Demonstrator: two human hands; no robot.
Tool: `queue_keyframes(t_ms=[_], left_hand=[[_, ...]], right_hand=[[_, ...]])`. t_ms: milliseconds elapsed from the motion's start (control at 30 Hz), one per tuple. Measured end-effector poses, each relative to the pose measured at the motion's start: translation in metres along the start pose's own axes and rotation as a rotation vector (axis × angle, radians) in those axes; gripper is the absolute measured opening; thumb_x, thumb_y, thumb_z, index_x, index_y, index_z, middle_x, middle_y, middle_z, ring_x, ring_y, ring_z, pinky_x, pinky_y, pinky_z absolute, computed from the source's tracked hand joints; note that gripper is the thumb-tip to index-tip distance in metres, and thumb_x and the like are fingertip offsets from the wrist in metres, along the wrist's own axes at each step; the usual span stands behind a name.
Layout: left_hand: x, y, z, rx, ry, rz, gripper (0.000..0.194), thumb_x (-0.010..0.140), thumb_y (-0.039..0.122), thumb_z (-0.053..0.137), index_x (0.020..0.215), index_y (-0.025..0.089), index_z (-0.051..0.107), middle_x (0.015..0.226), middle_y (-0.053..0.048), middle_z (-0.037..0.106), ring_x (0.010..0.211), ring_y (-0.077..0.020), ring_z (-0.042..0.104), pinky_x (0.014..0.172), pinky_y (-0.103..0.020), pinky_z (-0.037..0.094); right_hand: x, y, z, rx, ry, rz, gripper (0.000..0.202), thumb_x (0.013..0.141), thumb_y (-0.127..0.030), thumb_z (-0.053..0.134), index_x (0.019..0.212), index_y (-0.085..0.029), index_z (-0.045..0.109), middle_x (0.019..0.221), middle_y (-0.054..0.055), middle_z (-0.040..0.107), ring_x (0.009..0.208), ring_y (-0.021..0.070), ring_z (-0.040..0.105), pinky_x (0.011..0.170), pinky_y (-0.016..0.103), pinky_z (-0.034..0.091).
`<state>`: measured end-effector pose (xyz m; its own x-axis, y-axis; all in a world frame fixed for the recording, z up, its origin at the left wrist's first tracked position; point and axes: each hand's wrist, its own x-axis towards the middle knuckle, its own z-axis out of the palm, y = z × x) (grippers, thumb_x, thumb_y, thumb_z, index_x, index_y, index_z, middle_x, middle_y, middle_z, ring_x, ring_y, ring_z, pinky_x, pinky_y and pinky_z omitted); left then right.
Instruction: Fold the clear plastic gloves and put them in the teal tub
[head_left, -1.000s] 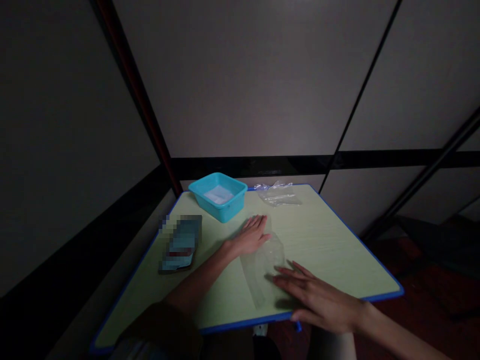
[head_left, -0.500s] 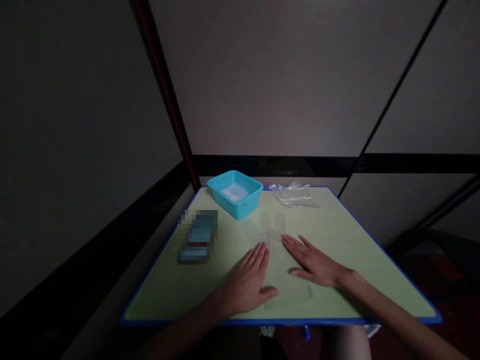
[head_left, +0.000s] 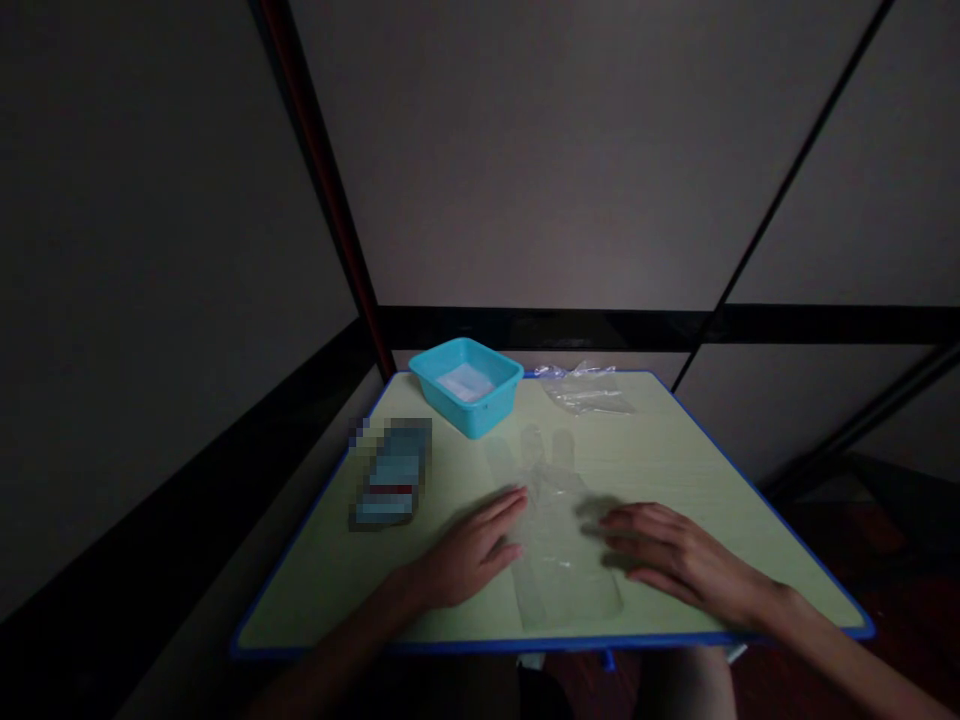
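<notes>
A thin transparent plastic glove lies flat on the pale green table, its finger parts pointing to the back. Beside its left edge is my left hand, fingers stretched out with the thumb apart, holding nothing. To the right of the plastic, my right hand hovers a little above the table with loosely bent, separated fingers and nothing in them.
A light blue basket with something white inside stands at the back left. Crumpled clear plastic lies at the back edge. A pixelated flat object is at the left. The table has a blue rim.
Both hands have come off the transparent plastic and moved apart, my left hand to the left, my right hand to the right and up. More of the plastic shows between them.
</notes>
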<state>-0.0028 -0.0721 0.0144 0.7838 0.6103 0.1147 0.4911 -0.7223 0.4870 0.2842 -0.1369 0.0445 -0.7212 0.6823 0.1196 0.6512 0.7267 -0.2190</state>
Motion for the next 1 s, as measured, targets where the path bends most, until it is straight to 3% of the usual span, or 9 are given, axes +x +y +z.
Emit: queue_keyframes(t_ms=[133,300,433,533,600,700,833,1000], left_hand=[[0.004,-0.012,-0.008,-0.136,0.063,-0.031,0.039,0.082,0.019,0.038,0.12,0.018,0.045,0.125,-0.003,0.047,0.116,-0.0137,0.041,0.099,-0.031,0.032],[0.003,-0.012,-0.013,-0.139,0.012,0.041,0.049,0.074,0.013,0.043,0.123,0.019,0.042,0.128,-0.003,0.043,0.117,-0.0146,0.038,0.1,-0.031,0.03],[-0.006,-0.011,-0.016,-0.086,-0.085,0.085,0.069,0.067,0.026,0.058,0.13,0.019,0.03,0.135,-0.005,0.031,0.122,-0.0193,0.031,0.101,-0.033,0.027],[-0.008,-0.011,-0.014,-0.015,-0.092,0.12,0.085,0.061,0.041,0.064,0.132,0.016,0.024,0.137,-0.009,0.026,0.124,-0.0228,0.027,0.102,-0.035,0.026],[-0.006,-0.01,-0.009,0.058,-0.057,0.136,0.084,0.062,0.041,0.063,0.132,0.014,0.025,0.137,-0.011,0.027,0.124,-0.0233,0.026,0.102,-0.035,0.025],[0.001,-0.006,0.0,0.17,-0.001,0.153,0.067,0.07,0.029,0.056,0.129,0.011,0.03,0.135,-0.012,0.03,0.124,-0.021,0.027,0.103,-0.034,0.025],[0.007,-0.004,0.01,0.235,0.023,0.158,0.045,0.081,0.014,0.039,0.126,0.013,0.036,0.131,-0.008,0.037,0.122,-0.0148,0.032,0.102,-0.028,0.028],[0.009,-0.004,0.012,0.239,0.019,0.194,0.04,0.084,0.014,0.034,0.123,0.016,0.041,0.128,-0.005,0.042,0.119,-0.0134,0.036,0.101,-0.027,0.031]], right_hand=[[-0.003,-0.01,0.003,-0.042,-0.035,-0.088,0.027,0.088,-0.022,0.037,0.109,-0.021,0.054,0.104,0.005,0.06,0.095,0.017,0.052,0.081,0.033,0.044],[0.004,-0.017,0.022,0.007,0.052,-0.111,0.026,0.088,-0.018,0.033,0.099,-0.021,0.057,0.095,0.005,0.062,0.09,0.0166,0.054,0.078,0.033,0.044],[0.011,-0.017,0.015,0.161,0.149,0.029,0.019,0.086,-0.02,0.036,0.088,-0.019,0.055,0.098,0.008,0.06,0.092,0.0179,0.053,0.08,0.035,0.043],[0.017,-0.019,0.007,0.345,0.264,0.182,0.016,0.086,-0.022,0.036,0.084,-0.019,0.052,0.094,0.008,0.06,0.089,0.018,0.055,0.076,0.034,0.045],[0.02,-0.021,0.006,0.44,0.313,0.25,0.015,0.085,-0.023,0.036,0.084,-0.019,0.051,0.093,0.007,0.061,0.088,0.0183,0.056,0.075,0.034,0.046],[0.02,-0.023,0.008,0.49,0.367,0.296,0.016,0.086,-0.024,0.035,0.086,-0.019,0.05,0.092,0.007,0.061,0.087,0.0181,0.057,0.075,0.033,0.047],[0.01,-0.014,0.017,0.307,0.318,0.163,0.014,0.084,-0.026,0.042,0.093,-0.019,0.051,0.1,0.009,0.06,0.095,0.0185,0.054,0.081,0.034,0.045],[0.005,0.014,0.03,-0.045,0.151,-0.037,0.035,0.085,-0.029,0.042,0.118,-0.018,0.044,0.125,0.009,0.047,0.116,0.0194,0.04,0.095,0.039,0.036]])
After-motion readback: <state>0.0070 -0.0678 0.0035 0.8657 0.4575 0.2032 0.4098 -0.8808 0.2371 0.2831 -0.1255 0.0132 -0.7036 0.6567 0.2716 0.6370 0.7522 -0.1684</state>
